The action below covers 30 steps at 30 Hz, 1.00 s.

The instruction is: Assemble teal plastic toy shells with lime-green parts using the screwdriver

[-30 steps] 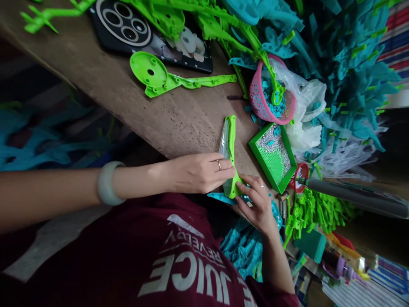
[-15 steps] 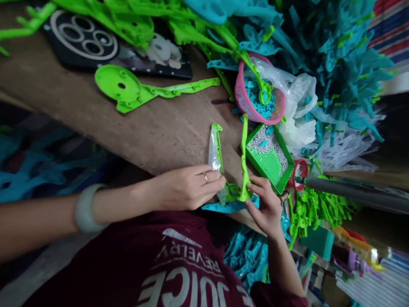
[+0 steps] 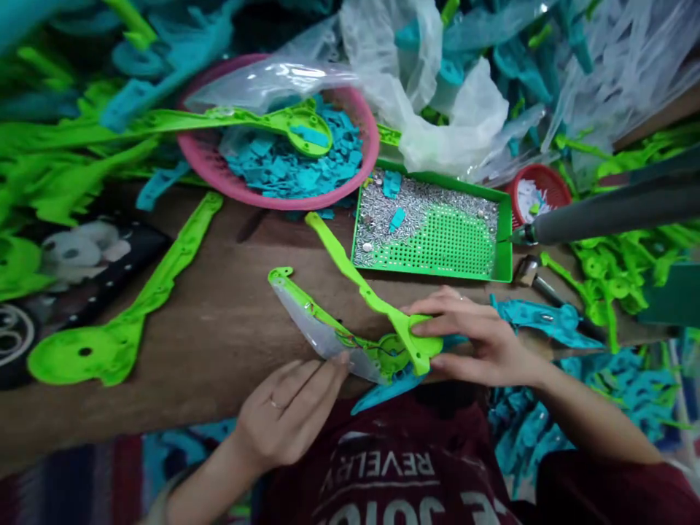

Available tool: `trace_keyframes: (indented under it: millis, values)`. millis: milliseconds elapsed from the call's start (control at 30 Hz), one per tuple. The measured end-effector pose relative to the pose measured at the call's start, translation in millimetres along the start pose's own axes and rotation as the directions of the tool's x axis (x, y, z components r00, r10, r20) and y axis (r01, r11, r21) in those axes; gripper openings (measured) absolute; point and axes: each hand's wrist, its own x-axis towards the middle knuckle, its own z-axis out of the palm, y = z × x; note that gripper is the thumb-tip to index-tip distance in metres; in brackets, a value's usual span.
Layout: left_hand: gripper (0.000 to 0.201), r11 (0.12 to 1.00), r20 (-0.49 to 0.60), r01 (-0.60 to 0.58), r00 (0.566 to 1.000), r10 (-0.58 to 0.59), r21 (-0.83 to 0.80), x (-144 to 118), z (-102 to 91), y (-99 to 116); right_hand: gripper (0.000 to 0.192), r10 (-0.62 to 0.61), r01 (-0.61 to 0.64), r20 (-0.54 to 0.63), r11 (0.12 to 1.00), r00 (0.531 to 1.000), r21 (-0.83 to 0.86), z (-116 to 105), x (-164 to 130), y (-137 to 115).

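Note:
My right hand (image 3: 475, 337) pinches the round end of a lime-green plastic arm (image 3: 365, 294) that slants up toward the green tray. My left hand (image 3: 289, 410) holds the clear blade (image 3: 313, 329) of a second green arm (image 3: 306, 299) from below. Both arms meet at a round hub (image 3: 391, 353) near the table's front edge and spread apart like scissors. A teal plastic piece (image 3: 383, 391) lies under the hub.
A green perforated tray (image 3: 437, 251) holds small silver screws. Behind it stand a pink basket (image 3: 276, 193) of teal bits and a small red basket (image 3: 539, 182). A grey tool (image 3: 612, 211) reaches in from the right. Another green arm (image 3: 123, 324) lies left. Green and teal parts are heaped around.
The view has swung round to face the table. The two green arms have spread farther apart. My left hand has slid down under the clear blade.

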Motion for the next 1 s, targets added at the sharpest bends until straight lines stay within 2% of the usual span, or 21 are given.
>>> trace_keyframes:
  millis: [100, 200, 333, 400, 500, 633, 733, 833, 1000]
  values:
    - [0.02, 1.0, 0.024, 0.015, 1.0, -0.015, 0.002, 3, -4.7, -1, 0.033, -0.002, 0.004, -0.027, 0.996, 1.0, 0.084, -5, -5, 0]
    - [0.02, 0.999, 0.055, 0.046, 0.997, -0.046, -0.005, 3, -7.8, 0, 0.032, 0.059, -0.052, -0.043, 0.987, 0.997, 0.15, -10, -9, -2]
    - [0.021, 0.999, 0.134, 0.054, 0.989, -0.055, 0.006, 1, -11.9, 1, 0.031, 0.115, -0.106, -0.05, 0.982, 0.992, 0.154, -20, -15, -6]
    - [0.023, 0.998, 0.17, 0.062, 0.984, -0.062, 0.0, 0, -14.0, 2, 0.03, 0.119, -0.112, -0.05, 0.985, 0.992, 0.129, -24, -18, -6]
    - [0.023, 0.997, 0.165, 0.073, 0.984, -0.07, -0.015, 1, -16.2, 2, 0.029, 0.089, -0.087, -0.037, 0.995, 0.995, 0.042, -23, -19, -7]
    - [0.022, 0.998, 0.17, 0.069, 0.983, -0.069, 0.003, 7, -14.6, 0, 0.028, 0.013, -0.004, 0.062, 0.989, 0.998, -0.146, -12, -16, -6]
    - [0.019, 0.999, 0.092, 0.048, 0.995, -0.049, 0.006, 9, -8.9, 0, 0.027, -0.013, 0.045, 0.145, 0.975, 0.989, -0.217, -1, -12, -4]
    - [0.016, 0.999, 0.003, 0.026, 1.0, -0.026, 0.026, 8, -1.9, 0, 0.03, -0.026, 0.071, 0.201, 0.973, 0.979, -0.219, 8, -9, 0]
    - [0.017, 0.996, -0.087, 0.039, 0.996, -0.032, 0.075, 7, 5.4, 3, 0.034, -0.055, 0.118, 0.283, 0.971, 0.957, -0.209, 18, -2, 5]
